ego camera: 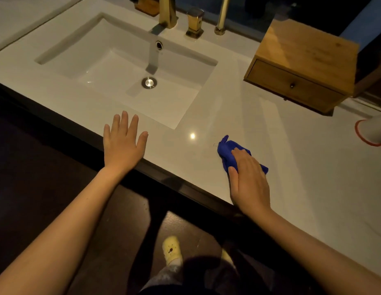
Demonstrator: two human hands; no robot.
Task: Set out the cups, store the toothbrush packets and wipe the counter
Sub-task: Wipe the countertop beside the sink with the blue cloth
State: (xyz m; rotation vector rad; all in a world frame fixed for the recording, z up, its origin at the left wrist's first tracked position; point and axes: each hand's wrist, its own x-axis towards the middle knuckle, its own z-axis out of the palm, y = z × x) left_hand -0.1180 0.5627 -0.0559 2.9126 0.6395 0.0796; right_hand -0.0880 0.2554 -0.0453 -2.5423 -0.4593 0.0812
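The blue cloth (228, 153) lies bunched on the white desk (291, 167) near its front edge, right of the sink (125, 60); its long axis runs diagonally, one pointed end aimed toward the sink. The right hand (248, 179) presses flat on the cloth, fingers together. The left hand (122, 141) rests spread and empty on the desk edge; no legible writing is visible

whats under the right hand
A bunched blue cloth lies under the right hand, pressed onto the white counter. The cloth's middle and the counter beneath it are covered.
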